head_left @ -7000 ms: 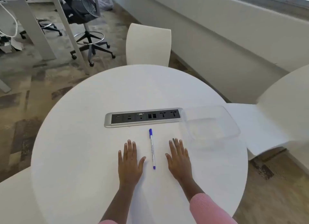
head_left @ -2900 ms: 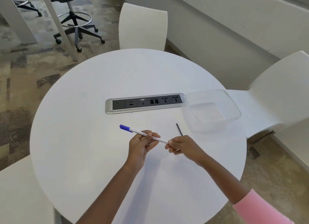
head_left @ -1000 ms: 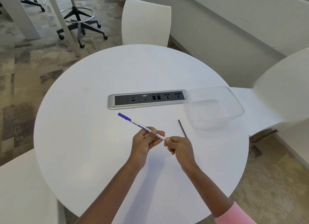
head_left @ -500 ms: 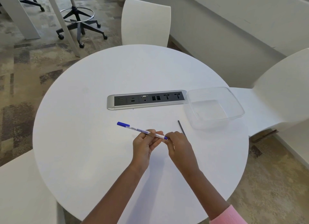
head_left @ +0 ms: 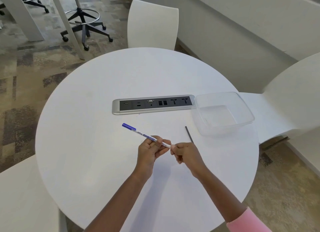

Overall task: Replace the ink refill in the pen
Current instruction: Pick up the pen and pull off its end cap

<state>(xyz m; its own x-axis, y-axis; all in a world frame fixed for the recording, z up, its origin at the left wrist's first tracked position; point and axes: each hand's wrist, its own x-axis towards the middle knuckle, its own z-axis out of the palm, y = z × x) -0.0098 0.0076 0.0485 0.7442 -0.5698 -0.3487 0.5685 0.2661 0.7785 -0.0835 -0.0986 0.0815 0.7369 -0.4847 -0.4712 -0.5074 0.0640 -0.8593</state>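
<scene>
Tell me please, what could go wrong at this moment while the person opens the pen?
1. The right hand pinches only the very end of the pen, held by the left hand above the table; a small end piece might slip out and roll off.
2. The thin dark refill lies loose close to the right hand, so a sudden pull could knock it away.

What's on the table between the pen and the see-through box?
Head view: a thin dark refill lies between the pen and the clear box.
</scene>
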